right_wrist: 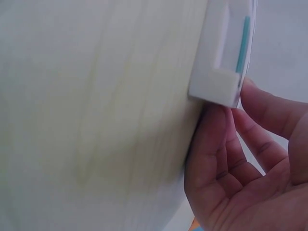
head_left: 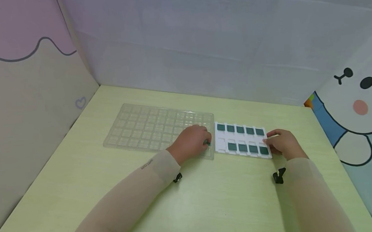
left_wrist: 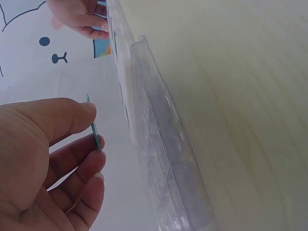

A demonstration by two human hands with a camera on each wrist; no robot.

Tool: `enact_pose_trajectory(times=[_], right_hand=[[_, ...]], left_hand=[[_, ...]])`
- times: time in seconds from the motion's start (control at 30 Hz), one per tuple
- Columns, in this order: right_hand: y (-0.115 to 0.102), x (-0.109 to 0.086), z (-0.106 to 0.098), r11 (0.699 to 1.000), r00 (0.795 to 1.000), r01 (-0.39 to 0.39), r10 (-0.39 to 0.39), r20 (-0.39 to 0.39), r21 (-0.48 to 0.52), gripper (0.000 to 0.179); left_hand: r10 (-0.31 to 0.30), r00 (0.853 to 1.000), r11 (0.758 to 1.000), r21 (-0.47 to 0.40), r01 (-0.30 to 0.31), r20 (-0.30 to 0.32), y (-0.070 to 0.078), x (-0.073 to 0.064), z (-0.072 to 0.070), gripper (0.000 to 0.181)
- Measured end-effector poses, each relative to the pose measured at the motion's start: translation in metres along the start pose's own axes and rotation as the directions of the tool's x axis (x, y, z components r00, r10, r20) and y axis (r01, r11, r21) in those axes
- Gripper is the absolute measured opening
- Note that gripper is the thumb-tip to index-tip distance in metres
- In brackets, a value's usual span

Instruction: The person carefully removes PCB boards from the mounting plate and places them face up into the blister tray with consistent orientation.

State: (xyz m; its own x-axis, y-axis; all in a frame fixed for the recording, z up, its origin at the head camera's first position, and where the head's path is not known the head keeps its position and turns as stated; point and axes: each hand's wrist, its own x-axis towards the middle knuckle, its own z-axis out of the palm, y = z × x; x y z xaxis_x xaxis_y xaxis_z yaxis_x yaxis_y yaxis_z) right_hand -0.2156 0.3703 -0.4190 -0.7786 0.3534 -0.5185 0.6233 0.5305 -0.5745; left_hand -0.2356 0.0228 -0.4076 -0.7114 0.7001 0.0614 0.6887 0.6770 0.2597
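Observation:
My left hand [head_left: 192, 140] is over the right end of a clear plastic compartment tray [head_left: 135, 128]. Between thumb and fingertips it pinches a thin green square plate [left_wrist: 94, 129], held edge-on to the left wrist camera and above the clear tray. Beside that tray lies a white tray [head_left: 220, 144] with two rows of dark green squares [head_left: 242, 148]; the slot at its near left is bare. My right hand [head_left: 283, 143] holds the white tray's right end, thumb at the upper edge and fingers curled low against the end, near the table.
Both trays lie on a pale wood-patterned table [head_left: 230, 205]. A white sheet [head_left: 200, 40] hangs along the back edge, and printed panels [head_left: 359, 119] stand at the sides. Small black clips [head_left: 279, 176] show by the wrists.

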Motion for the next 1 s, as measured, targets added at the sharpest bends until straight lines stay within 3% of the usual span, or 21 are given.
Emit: enact_pose_trajectory(times=[1.0], right_hand=[[0.0, -0.002, -0.001, 1.0, 1.0, 0.006, -0.006, 0.009, 0.001, 0.052]], left_hand=[[0.046, 0.999, 0.998, 0.045, -0.047, 0.003, 0.006, -0.01, 0.012, 0.011]])
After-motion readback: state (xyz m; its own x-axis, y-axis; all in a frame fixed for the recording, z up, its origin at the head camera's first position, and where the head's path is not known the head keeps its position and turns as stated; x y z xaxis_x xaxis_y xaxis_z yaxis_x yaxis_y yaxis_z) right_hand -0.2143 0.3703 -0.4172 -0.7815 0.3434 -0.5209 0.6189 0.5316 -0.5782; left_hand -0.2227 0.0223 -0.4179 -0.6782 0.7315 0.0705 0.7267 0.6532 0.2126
